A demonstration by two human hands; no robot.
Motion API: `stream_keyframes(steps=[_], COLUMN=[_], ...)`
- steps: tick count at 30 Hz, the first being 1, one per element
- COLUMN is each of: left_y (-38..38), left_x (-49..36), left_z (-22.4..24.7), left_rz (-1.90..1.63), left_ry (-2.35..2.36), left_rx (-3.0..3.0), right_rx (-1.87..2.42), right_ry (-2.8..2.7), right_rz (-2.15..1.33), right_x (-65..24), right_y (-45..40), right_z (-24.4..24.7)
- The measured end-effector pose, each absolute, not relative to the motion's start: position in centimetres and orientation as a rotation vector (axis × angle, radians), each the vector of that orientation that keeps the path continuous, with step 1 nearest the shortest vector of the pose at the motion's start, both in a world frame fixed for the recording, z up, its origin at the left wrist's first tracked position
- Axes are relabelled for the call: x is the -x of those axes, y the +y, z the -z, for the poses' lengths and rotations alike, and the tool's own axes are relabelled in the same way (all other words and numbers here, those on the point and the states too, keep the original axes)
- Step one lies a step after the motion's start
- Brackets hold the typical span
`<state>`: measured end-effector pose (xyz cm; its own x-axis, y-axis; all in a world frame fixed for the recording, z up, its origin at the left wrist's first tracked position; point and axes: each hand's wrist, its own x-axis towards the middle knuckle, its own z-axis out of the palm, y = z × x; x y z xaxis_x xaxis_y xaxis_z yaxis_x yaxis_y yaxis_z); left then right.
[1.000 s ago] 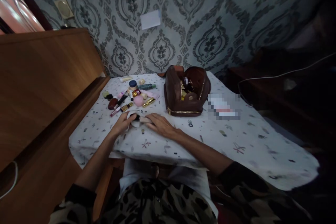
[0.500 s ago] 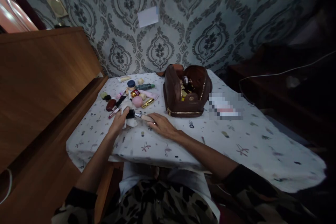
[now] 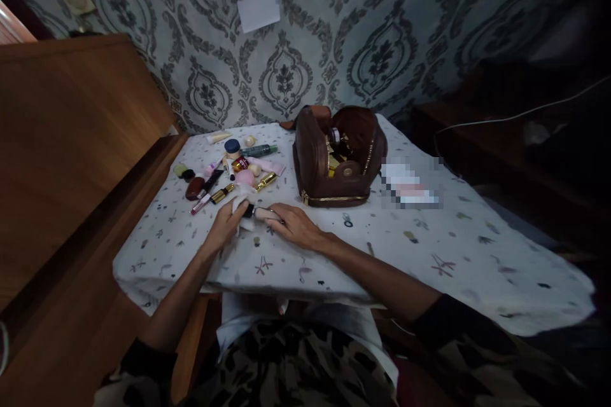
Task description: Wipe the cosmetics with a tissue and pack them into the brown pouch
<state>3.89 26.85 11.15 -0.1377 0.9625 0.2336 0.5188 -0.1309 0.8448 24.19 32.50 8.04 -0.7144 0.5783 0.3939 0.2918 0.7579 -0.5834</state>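
Note:
My left hand is closed around a white tissue and the black cap of a small bottle. My right hand grips the pale beige body of that bottle, which looks like a foundation bottle. Cap and body meet at a silver neck between my two hands, just above the tablecloth. Beyond my left hand lie a gold-and-black tube, a gold lipstick and a round pink sponge. Fingers hide part of the bottle and tissue.
A brown makeup bag stands unzipped at the back, with items inside. A dark-lidded jar, a green tube and several other cosmetics lie at the left. A blurred-out object rests right of the bag. Wooden furniture borders the left side.
The bottle's cap and body have come closer together, so less silver shows between them. The gold-and-black tube now shows beyond my left hand. The view has shifted slightly.

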Motion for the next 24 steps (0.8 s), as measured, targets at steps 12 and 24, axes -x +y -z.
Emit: stream_keyframes(steps=[12,24], left_y=[26.8,26.0], left_x=[-5.3,-6.0], left_z=[-9.8,-10.2], left_rz=[-1.210,-0.957], left_ry=[1.685,1.685], left_rx=[-1.558,-2.221], right_rx=[0.640,0.628], right_ry=[-2.311,-2.243], right_rz=[-0.849,-1.114], right_x=[-24.4,-24.5], right_y=[32.4,33.1], right_z=[-8.4,-8.6])
